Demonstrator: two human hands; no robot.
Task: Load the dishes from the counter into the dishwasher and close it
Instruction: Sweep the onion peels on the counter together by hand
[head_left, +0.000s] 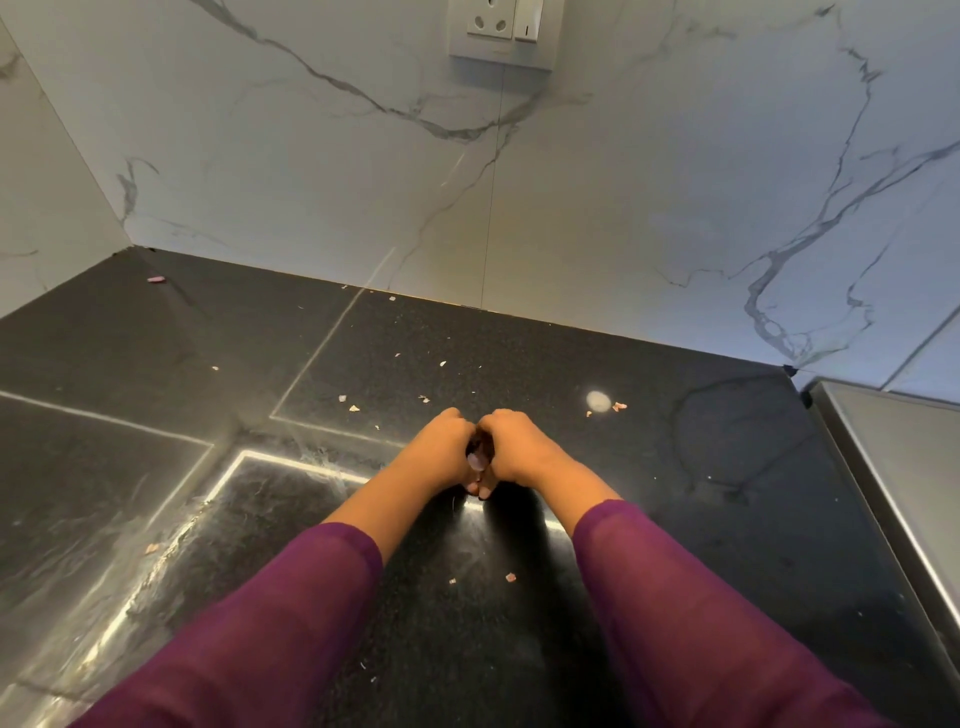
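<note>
Dark counter (675, 467), marble wall (311, 156), crumbs scattered. Left hand (441, 449) and right hand (517, 447) touching at frame centre, fingers curled; anything held, cannot tell. Dishes, dishwasher out of view. Loading likely not underway; next: find dishes.

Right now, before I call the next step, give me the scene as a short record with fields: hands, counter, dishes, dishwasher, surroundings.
left hand: fingers curled, touching the right hand above the counter
right hand: fingers curled likewise
between hands: small pale thing, too hidden to name
counter: black, strewn with small pale scraps
dishes: none in view
dishwasher: not in view
wall: marbled, with a socket
far right: steel surface, cannot tell what it belongs to
</note>
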